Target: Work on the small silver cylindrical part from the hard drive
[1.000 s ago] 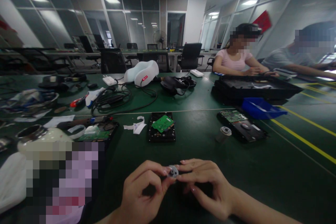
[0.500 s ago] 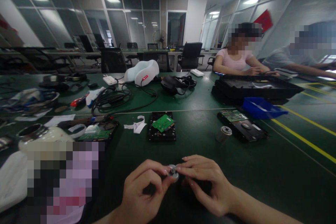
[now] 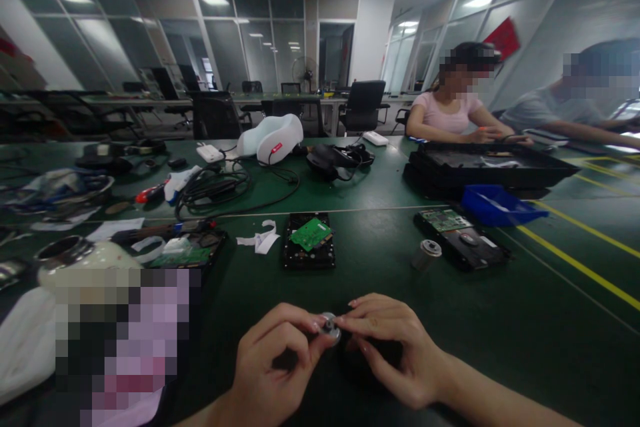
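Observation:
Between the thumb and fingers of my left hand (image 3: pixel 277 357) is a small round metal disc (image 3: pixel 330 335) with a raised hub at its centre. My right hand (image 3: pixel 400 347) comes in from the other side. Its index fingertip touches the disc near the hub, while the thumb stays apart below, so this hand does not grip it. Beyond the hands, to the right, a short metal cylinder (image 3: pixel 425 257) stands on the green tabletop (image 3: pixel 370 240). Straight ahead lies an opened hard drive (image 3: pixel 309 259) with a green circuit board (image 3: pixel 311 234) resting on it.
Another hard drive (image 3: pixel 467 243) lies at the right near a blue tray (image 3: pixel 505 207) and a large black housing (image 3: pixel 490 180). Two people sit beyond at the right. At the left are a cream-coloured metal-rimmed vessel (image 3: pixel 90 260), paper scraps (image 3: pixel 263 240) and a coiled black cable (image 3: pixel 220 190).
Both hands keep nearly the same place, with only slight shifts of the fingers around the disc. Across the table, a small orange item now shows at the person's hands.

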Available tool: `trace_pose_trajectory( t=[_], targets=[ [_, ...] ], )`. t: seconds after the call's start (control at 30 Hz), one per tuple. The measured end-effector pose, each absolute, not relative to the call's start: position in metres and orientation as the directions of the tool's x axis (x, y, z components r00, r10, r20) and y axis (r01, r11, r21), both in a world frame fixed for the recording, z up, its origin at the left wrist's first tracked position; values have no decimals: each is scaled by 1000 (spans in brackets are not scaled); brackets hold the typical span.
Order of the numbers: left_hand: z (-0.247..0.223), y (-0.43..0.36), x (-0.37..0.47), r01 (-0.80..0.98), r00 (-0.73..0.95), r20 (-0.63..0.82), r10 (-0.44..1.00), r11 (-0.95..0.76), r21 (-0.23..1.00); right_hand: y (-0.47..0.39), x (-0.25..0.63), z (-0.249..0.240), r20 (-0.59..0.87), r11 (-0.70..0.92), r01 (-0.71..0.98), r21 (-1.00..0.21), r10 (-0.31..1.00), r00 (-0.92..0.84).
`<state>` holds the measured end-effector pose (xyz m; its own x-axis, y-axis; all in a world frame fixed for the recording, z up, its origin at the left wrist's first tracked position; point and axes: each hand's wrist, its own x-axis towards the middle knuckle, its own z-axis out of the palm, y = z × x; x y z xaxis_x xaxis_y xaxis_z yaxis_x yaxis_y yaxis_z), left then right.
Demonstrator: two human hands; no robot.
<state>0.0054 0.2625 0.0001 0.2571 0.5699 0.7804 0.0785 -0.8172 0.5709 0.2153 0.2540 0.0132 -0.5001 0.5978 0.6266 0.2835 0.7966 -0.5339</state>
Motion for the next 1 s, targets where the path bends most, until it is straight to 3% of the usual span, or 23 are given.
trace_pose_trajectory(
  t=[0.73,1.0],
  targets=[
    [1,263,7,69,235,798,555,-828,556,254,215,13,629,799,290,-527,596,-500],
    [4,264,8,96,228,807,545,-838,538,251,218,15,665,820,345,-457,573,-479]
  ],
)
